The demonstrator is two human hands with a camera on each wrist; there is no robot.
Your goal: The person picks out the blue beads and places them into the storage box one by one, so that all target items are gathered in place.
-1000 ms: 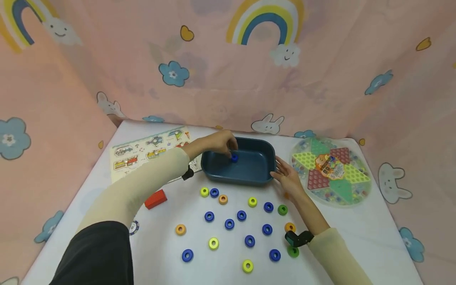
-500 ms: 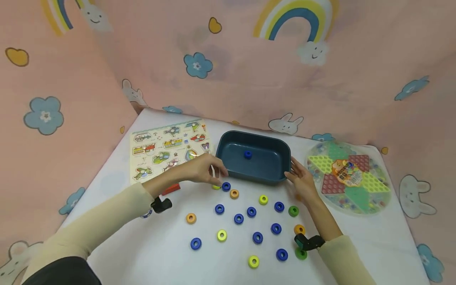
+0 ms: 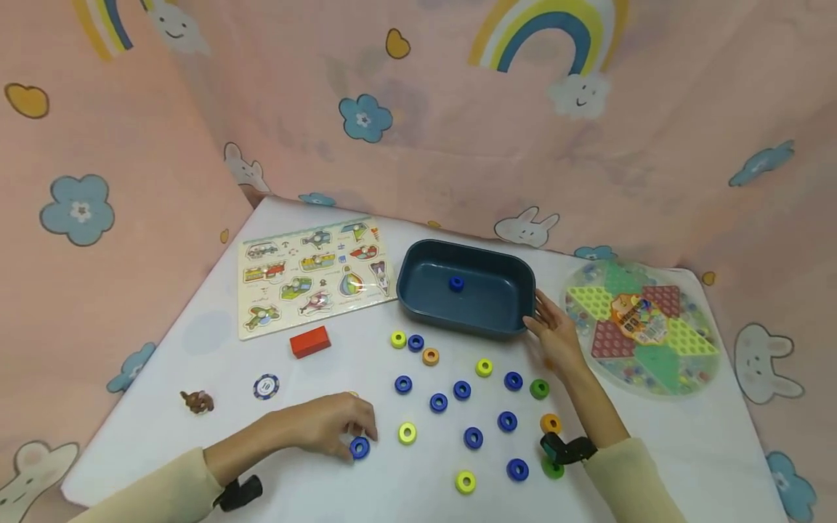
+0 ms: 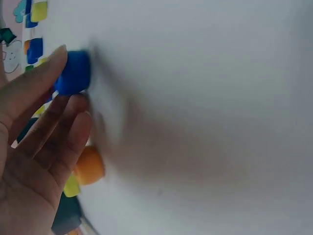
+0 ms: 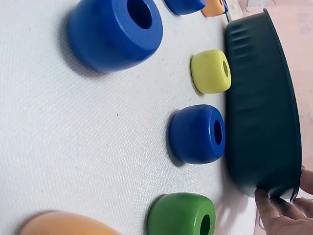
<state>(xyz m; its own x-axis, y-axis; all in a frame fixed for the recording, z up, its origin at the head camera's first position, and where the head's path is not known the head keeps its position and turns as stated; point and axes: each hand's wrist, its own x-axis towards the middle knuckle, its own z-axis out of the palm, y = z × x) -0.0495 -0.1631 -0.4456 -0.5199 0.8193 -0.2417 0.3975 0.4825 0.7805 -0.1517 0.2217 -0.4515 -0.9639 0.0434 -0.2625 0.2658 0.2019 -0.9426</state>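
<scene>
My left hand (image 3: 333, 423) is low over the table, thumb and fingers at opposite sides of a blue bead (image 3: 359, 447). In the left wrist view the thumb presses one side of this blue bead (image 4: 75, 72) and fingertips meet the other. An orange bead (image 4: 90, 165) sits beside those fingers. My right hand (image 3: 554, 338) holds the near right corner of a dark blue-green tray (image 3: 467, 325), seen again in the right wrist view with the fingers (image 5: 266, 208) at its end. One blue bead (image 3: 456, 283) lies inside the tray.
Several blue, yellow, orange and green beads lie scattered before the tray, including a green bead (image 3: 539, 389). A picture puzzle board (image 3: 314, 280), red block (image 3: 310, 341), poker chip (image 3: 266, 386) and small brown figure (image 3: 197, 401) are left; a round game board (image 3: 641, 330) is right.
My left hand has left the tray, where a blue bead now lies, and moved toward me to another blue bead. The right hand stays at the tray's corner. The head view has shifted.
</scene>
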